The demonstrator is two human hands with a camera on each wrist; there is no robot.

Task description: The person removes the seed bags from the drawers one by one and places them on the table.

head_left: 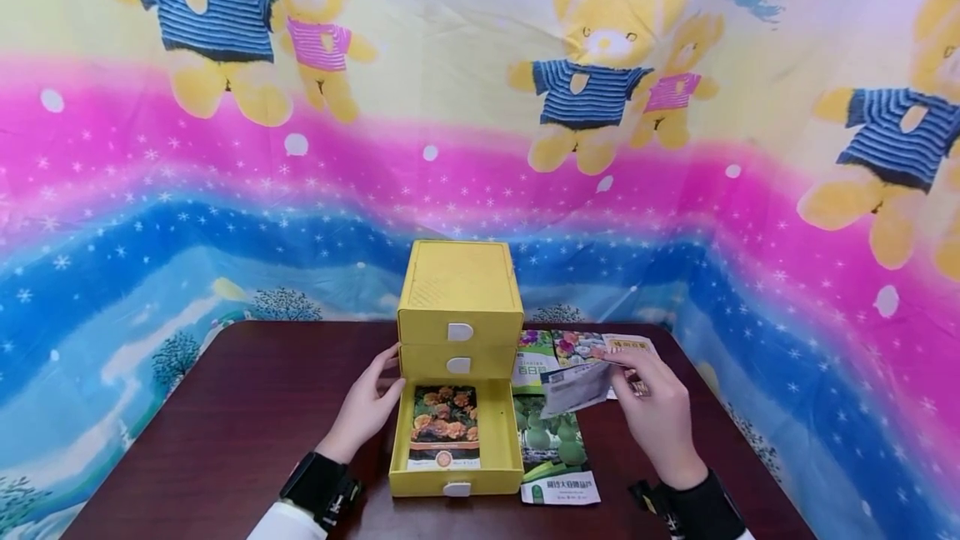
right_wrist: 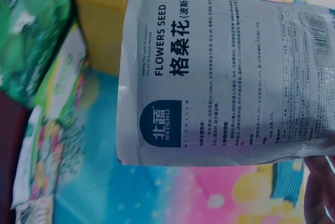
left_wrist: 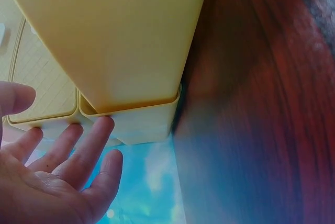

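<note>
My right hand (head_left: 657, 411) pinches a flower seed packet (head_left: 576, 388) by its edge, above the other packets right of a yellow drawer unit (head_left: 463, 275). In the right wrist view the packet's grey printed back (right_wrist: 225, 85) faces the camera. My left hand (head_left: 366, 407) is at the unit's left side, fingers extended; in the left wrist view its fingertips (left_wrist: 106, 123) are close to or touching the casing edge. The bottom drawer (head_left: 501, 482) stands pulled out, and an orange-flower seed packet (head_left: 446, 423) lies inside it, on the left.
Right of the drawer unit, several seed packets lie on the dark wooden table (head_left: 300, 382), among them a green gourd packet (head_left: 558, 448) and a purple-flower packet (head_left: 534, 357). The upper two drawers are closed. A patterned cloth (head_left: 450, 173) hangs behind the table.
</note>
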